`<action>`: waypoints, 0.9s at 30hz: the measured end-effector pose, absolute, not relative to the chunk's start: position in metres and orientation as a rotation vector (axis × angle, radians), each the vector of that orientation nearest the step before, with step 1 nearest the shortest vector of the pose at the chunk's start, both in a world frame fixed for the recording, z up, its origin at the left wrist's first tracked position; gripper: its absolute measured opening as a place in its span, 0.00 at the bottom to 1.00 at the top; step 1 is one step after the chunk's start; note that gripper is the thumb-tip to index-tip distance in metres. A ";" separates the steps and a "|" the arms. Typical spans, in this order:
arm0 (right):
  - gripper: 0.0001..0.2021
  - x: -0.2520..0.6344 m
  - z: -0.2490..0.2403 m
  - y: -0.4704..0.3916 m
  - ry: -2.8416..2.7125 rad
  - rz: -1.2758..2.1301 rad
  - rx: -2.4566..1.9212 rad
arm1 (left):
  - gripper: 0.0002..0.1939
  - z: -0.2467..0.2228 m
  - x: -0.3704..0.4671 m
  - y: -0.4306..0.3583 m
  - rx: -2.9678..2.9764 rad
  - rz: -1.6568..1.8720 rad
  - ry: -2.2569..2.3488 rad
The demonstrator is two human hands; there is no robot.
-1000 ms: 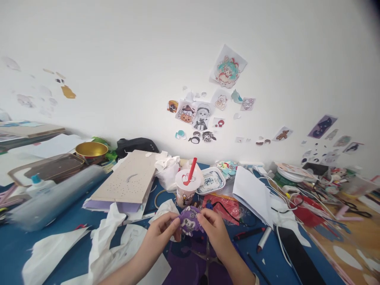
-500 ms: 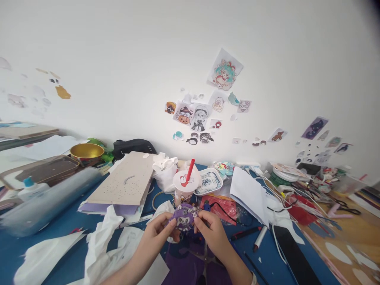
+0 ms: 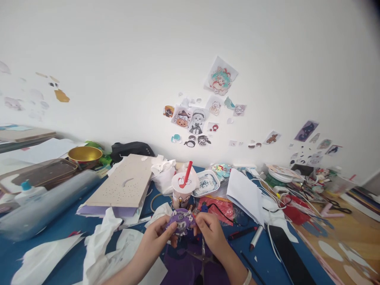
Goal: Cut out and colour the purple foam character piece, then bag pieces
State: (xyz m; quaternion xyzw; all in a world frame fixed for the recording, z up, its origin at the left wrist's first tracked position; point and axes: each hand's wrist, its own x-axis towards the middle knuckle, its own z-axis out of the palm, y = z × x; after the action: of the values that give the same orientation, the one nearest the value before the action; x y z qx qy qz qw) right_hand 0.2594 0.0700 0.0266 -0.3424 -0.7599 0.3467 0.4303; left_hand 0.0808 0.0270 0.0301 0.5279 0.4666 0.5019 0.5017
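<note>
A small purple cartoon figure piece [image 3: 182,222] with pale ears is held up in front of the cup. Gripping its left edge is my left hand [image 3: 158,235], thumb on the front face. My right hand [image 3: 210,231] pinches the right edge between thumb and fingers. Just behind the piece stands a lidded paper cup [image 3: 181,192] with a red straw [image 3: 188,174]. Below the hands lies a dark purple sheet [image 3: 178,267], with what seem to be metal scissors [image 3: 203,257] on it, partly hidden by my right hand and wrist.
Crumpled paper [image 3: 101,241] and a speckled board [image 3: 123,184] lie left. A white tray [image 3: 206,183], folded paper [image 3: 245,196], pens [image 3: 255,238], a black phone [image 3: 291,253] and tangled cables are right. Stickers cover parts of the wall [image 3: 118,79].
The view has shifted slightly. The purple piece is tilted a little differently between my hands, and the fingers of my right hand have closed in more at its edge.
</note>
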 end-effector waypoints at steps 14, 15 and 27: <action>0.15 0.297 0.012 0.001 -1.798 0.706 -1.070 | 0.24 0.020 0.107 0.008 1.516 0.876 0.985; 0.14 0.301 0.011 -0.008 -1.835 0.653 -1.125 | 0.24 0.017 0.113 0.005 1.537 0.825 0.956; 0.22 0.439 0.002 -0.054 -1.335 0.904 -1.456 | 0.33 0.012 0.149 -0.027 2.648 0.096 0.596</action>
State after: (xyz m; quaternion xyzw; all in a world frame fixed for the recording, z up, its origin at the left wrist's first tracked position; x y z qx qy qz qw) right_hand 0.4389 -0.0542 0.0015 -0.5930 -0.5437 0.3682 0.4661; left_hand 0.1495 -0.0273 0.0122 0.9531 0.2143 0.0346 0.2111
